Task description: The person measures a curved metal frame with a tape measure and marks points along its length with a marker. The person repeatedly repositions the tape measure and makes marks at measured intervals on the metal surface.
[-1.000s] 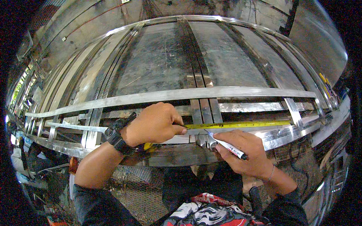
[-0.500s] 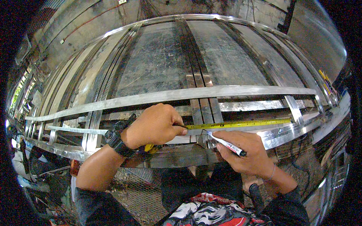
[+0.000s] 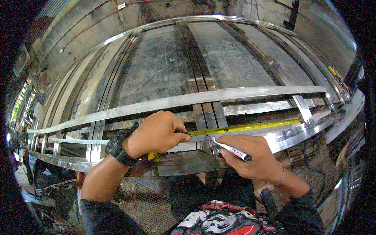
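Metal frame (image 3: 218, 112): glossy front rail (image 3: 290, 140) apart from long, brushed flat bar (image 3: 156, 105) | left hand (image 3: 156, 134): pinching yellow tape blade (image 3: 250, 127) | right hand (image 3: 252, 158): gripping slim white marker (image 3: 230, 149)

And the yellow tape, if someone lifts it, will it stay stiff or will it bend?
The tape would probably flex, as it looks long and thin. Short spans may stay fairly stiff, since it runs nearly straight from the left hand. It is likely light, being so narrow.

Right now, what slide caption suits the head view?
Left hand holds a yellow tape measure along a metal strip; right hand holds a white marker pen close to the strip.
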`<state>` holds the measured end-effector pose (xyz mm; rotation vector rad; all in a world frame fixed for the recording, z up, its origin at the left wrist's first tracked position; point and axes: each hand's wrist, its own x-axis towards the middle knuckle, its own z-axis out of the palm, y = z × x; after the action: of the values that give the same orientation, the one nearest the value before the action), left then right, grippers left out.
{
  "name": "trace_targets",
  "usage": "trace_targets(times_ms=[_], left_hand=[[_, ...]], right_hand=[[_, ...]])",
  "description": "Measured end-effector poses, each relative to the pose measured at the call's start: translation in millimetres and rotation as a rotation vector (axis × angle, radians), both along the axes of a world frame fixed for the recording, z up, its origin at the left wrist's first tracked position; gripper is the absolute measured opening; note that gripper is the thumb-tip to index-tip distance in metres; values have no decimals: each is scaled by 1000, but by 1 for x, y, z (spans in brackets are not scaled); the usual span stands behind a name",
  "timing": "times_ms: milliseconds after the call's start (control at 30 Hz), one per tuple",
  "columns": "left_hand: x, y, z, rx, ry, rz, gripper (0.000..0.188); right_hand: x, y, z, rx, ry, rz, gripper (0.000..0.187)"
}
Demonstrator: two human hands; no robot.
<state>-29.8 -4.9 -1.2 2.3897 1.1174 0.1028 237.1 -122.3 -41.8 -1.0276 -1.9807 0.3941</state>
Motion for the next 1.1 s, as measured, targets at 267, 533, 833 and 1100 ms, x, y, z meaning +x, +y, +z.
trace_targets(times_ms=[267, 533, 833, 1100], left_hand=[[-1, 1, -2, 13, -6, -20, 25], [-1, 0, -2, 14, -4, -4, 25], [0, 0, -2, 21, -8, -1, 24], [-4, -2, -3, 40, -21, -6, 24]], right_hand=[[0, 0, 1, -24, -20, -6, 30], [0, 0, 2, -37, -2, -3, 31], [2, -2, 4, -40, 56, -6, 33], [29, 21, 22, 99, -175, -102, 41]])
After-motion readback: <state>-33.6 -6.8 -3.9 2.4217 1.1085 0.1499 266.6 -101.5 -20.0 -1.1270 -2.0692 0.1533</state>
